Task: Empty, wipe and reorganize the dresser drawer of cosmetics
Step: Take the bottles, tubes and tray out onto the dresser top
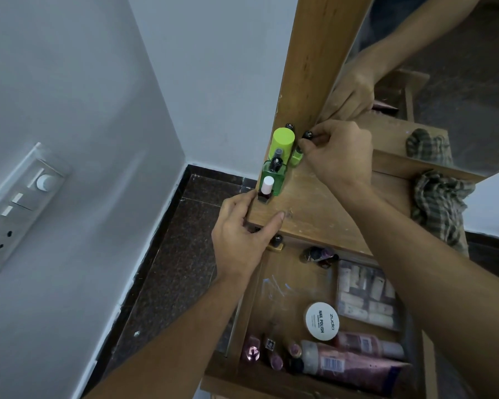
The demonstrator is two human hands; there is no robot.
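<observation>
On the dresser top, at its back left corner beside the mirror frame, the right hand holds a small black-capped bottle pinched between the fingertips, next to the bottles already standing there. The left hand is at the front left corner of the top, with the thumb lying on the wood; it looks closed on something small and dark, but I cannot tell what it is. A polish bottle with a white cap stands just beside it.

The step, as I judge it, is the emptying: the drawer below is open and still holds much, such as a round white tin, pink tubes and small polish bottles. To do it well, the small bottle should be set down upright and close to the green bottles, without knocking the tall lime cap, so that the free wood stays free for the other things. A checked cloth waits on the right for the wiping.

The held bottle is tilted. Its long axis runs from cap to base, and the cap points up and to the left, toward the frame. It must be turned vertical before release.
</observation>
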